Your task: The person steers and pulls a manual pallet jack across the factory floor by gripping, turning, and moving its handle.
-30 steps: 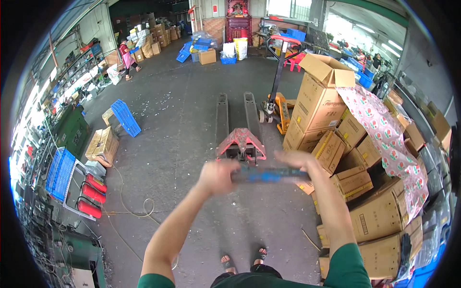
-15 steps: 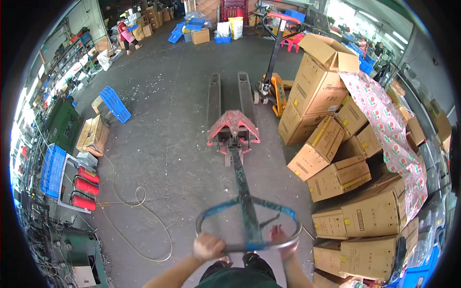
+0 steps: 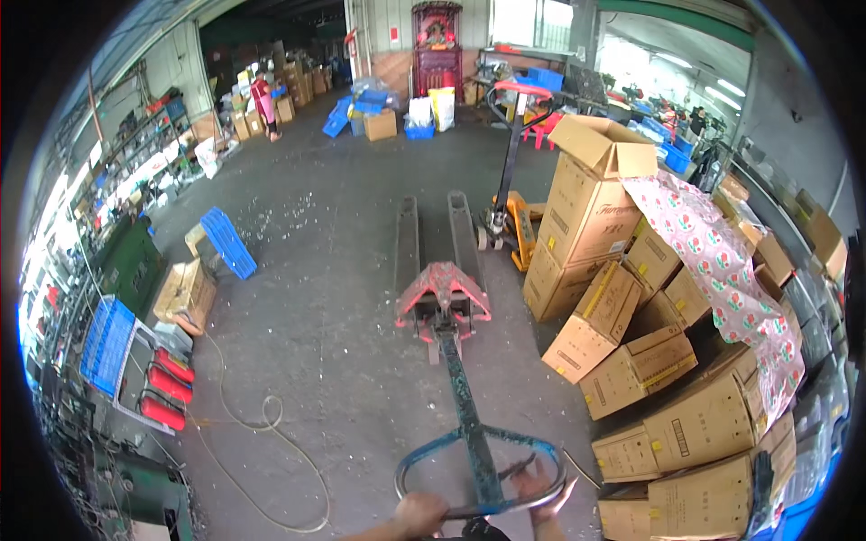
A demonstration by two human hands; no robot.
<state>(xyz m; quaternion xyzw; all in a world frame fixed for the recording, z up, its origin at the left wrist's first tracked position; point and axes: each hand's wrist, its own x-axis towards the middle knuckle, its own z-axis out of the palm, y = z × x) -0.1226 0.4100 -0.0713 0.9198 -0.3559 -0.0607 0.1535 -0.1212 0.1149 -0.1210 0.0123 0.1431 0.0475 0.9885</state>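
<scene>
A worn pallet jack stands in front of me, with a red body (image 3: 442, 293), two dark forks (image 3: 408, 239) pointing away and a loop handle (image 3: 424, 458) with blue, scuffed sides. My left hand (image 3: 420, 515) is closed around the near left part of the loop. At its near right side, my right hand (image 3: 541, 491) touches the rim, its fingers stretched up inside the loop beside the small dark lever (image 3: 517, 466). Both forearms are partly cut off by the lower edge.
Stacked cartons (image 3: 586, 207) and leaning cartons (image 3: 695, 424) line the right, partly under a pink patterned sheet (image 3: 695, 225). Behind them stands an orange pallet jack (image 3: 520, 230). A hose (image 3: 271, 424), red fire extinguishers (image 3: 167, 392) and a blue crate (image 3: 228, 243) lie left. A person (image 3: 263, 106) stands far left.
The view has tilted up, so the scene sits lower and more of the back wall shows. My left hand stays on the handle. The far person is now more upright.
</scene>
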